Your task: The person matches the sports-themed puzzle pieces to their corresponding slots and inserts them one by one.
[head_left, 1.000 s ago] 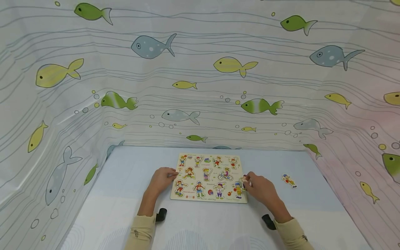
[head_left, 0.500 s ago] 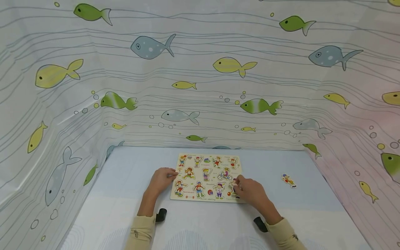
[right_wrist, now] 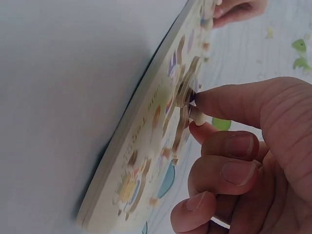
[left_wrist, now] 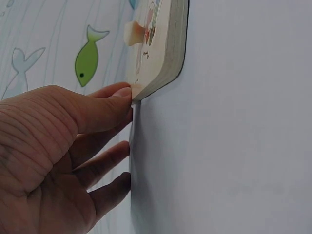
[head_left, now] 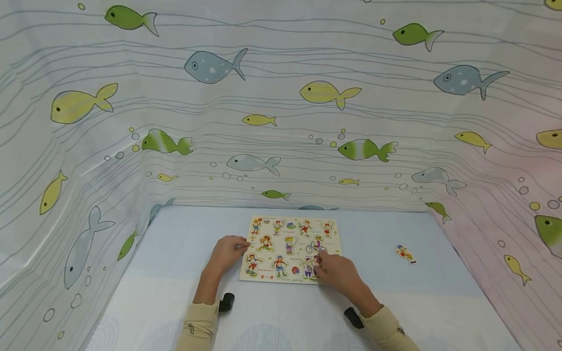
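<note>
A wooden knob puzzle board (head_left: pixel 245 279) with cartoon sports figures lies on the table. My left hand (head_left: pixel 227 253) pinches the board's left edge between thumb and fingers; in the left wrist view the thumb (left_wrist: pixel 114 105) is right at its edge. My right hand (head_left: pixel 340 275) is over the board's lower right, pinching a puzzle piece (right_wrist: pixel 181 132) by its wooden knob (right_wrist: pixel 197 115). That piece is seen nearly edge-on, close over the board beside the piece of a figure with an S (head_left: pixel 308 269). The right hand covers the board's lower right corner in the head view.
One loose puzzle piece (head_left: pixel 406 254), a figure in a blue cap, lies on the table to the right of the board. Walls of fish-patterned cloth (head_left: pixel 281 141) rise behind the table and on both sides.
My right hand has moved left with its puzzle piece, from the board's right edge across the lower right figure to the S figure. The left hand and board stay put.
</note>
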